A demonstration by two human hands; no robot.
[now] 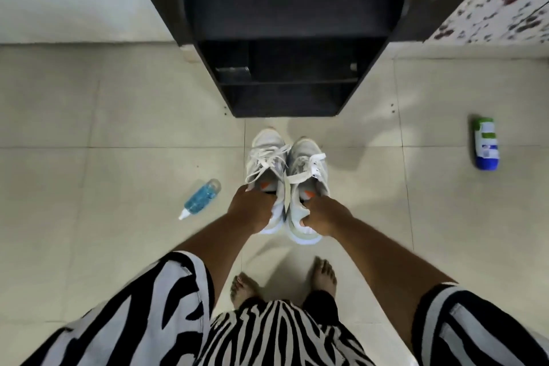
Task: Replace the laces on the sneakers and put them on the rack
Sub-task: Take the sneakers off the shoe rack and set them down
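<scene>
2 hands grip 2 white sneakers: left hand (249, 208) one sneaker (265, 157), right hand (325, 214) the other (309, 163).

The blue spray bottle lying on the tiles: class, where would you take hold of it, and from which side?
Grip the blue spray bottle round its wide blue body, coming from above. It lies flat on the floor, white nozzle towards the person, with bare tile either side, so fingers can straddle the body; the nozzle is too narrow.

Tiled floor (118, 116) under two bottles (202, 197)
</scene>
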